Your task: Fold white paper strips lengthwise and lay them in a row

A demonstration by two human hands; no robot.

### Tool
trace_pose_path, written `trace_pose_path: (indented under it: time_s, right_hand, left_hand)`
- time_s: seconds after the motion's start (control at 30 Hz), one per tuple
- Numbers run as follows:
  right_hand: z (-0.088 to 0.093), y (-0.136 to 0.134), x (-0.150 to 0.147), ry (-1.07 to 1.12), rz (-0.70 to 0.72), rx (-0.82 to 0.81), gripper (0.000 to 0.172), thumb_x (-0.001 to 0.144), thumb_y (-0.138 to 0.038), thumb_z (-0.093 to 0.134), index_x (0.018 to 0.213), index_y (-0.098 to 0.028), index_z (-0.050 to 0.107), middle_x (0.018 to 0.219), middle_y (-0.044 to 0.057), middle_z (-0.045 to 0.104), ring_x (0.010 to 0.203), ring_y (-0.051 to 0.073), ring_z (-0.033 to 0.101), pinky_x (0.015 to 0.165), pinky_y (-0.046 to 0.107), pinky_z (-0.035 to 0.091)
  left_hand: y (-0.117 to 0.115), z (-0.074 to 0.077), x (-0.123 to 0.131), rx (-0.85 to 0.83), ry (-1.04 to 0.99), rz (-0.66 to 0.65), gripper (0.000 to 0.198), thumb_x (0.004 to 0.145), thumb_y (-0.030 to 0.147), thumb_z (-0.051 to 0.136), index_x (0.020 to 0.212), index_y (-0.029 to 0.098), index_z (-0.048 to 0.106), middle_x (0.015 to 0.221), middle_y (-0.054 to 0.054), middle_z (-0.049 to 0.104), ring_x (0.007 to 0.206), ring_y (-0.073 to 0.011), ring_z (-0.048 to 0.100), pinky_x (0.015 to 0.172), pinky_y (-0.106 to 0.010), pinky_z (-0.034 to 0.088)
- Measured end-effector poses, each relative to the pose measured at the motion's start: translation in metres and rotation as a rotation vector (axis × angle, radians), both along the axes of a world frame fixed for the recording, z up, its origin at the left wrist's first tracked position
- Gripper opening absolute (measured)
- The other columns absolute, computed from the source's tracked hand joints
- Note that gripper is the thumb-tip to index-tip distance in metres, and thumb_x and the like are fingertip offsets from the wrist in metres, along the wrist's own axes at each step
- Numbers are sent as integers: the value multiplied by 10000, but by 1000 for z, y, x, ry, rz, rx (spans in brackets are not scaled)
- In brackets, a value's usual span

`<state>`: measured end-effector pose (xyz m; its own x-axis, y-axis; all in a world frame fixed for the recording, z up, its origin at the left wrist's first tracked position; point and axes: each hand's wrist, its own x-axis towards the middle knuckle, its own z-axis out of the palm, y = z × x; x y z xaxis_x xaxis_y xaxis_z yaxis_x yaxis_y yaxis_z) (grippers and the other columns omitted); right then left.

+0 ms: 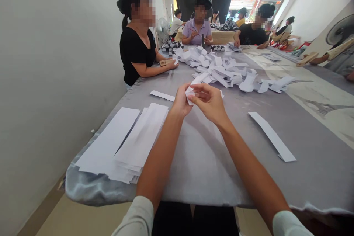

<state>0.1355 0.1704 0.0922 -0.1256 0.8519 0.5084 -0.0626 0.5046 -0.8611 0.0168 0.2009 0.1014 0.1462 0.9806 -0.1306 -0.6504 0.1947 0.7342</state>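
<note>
Over the middle of the table, a folded white paper strip (190, 97) is held between my two hands. My left hand (181, 100) is closed round its left side. My right hand (208, 101) pinches the paper with thumb and fingers; its other fingers are curled. Part of the folded paper is hidden behind the fingers. A flat paper strip (162, 96) lies just left of my hands. Another folded strip (272, 136) rests to the right. Stacks of white paper sheets (138, 140) lie near my left forearm.
Beyond my hands is a heap of folded paper pieces (218, 68). The grey cloth-covered table (201, 169) has its near edge before me and a wall (55, 62) at left. A person in black (139, 51) sits at the left side; other people sit at the far side.
</note>
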Motion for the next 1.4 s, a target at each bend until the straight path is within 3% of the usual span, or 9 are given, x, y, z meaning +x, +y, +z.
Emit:
trace_pose_path:
  time_s: [0.13,0.33,0.43,0.53,0.63,0.8,0.97,1.13,1.4]
  right_hand:
    - [0,-1,-5,45,-2,-71,412,729,-434,908,1035,-223,732,1064,72,752,846,204,741,826,384,646]
    - [-2,3,-3,136,-67,-12,272,752,-348,867,946,-216,731,1012,65,759,933,223,735,865,400,649]
    - [-2,8,3,153,-144,29,265,766,-318,850,983,-218,737,1021,70,752,964,228,724,872,405,645]
    - [-1,11,7,142,-222,73,274,800,-326,817,1039,-231,723,1078,75,738,964,221,713,865,402,646]
    - [-1,11,9,99,-298,111,301,832,-333,777,1109,-246,697,1175,85,712,980,220,702,802,376,649]
    - [-5,10,12,-102,-456,174,315,863,-291,713,1172,-246,672,1156,89,695,943,228,678,687,354,610]
    - [-3,11,19,-361,-610,307,258,883,-301,701,1133,-234,707,1012,72,730,939,259,641,865,450,558]
    - [4,15,31,-304,-473,239,208,937,-390,686,1044,-228,763,1008,72,766,893,237,685,776,390,555]
    - [8,22,46,-12,-276,23,211,814,-366,806,969,-224,788,928,60,771,794,202,690,667,339,561]
  left_hand:
    - [9,-6,-1,-26,-1,53,205,900,289,580,729,176,594,629,-8,580,540,-136,557,549,-256,430]
    - [7,-6,1,168,290,275,423,956,567,619,901,160,720,784,-58,715,757,-192,704,655,-260,510]
    - [-2,2,-2,317,335,171,515,905,672,690,970,163,731,813,-64,731,844,-223,739,754,-307,581]
    - [-7,6,-4,418,376,81,504,811,605,838,1031,161,743,837,-58,748,885,-223,751,866,-357,613]
    - [-6,1,-3,464,390,90,461,760,517,908,983,141,761,868,-73,774,911,-222,755,946,-399,614]
    - [3,-12,1,467,434,197,411,783,504,886,937,139,774,842,-73,777,867,-226,754,881,-408,640]
    - [7,-13,-2,632,684,275,290,915,440,757,977,157,779,882,-80,775,787,-201,716,714,-319,606]
    - [-3,-5,-3,764,863,243,225,981,380,667,977,200,802,951,-71,783,847,-195,688,758,-284,544]
    - [-4,-2,-2,554,624,143,313,844,478,821,881,170,780,859,-63,756,769,-157,674,710,-247,542]
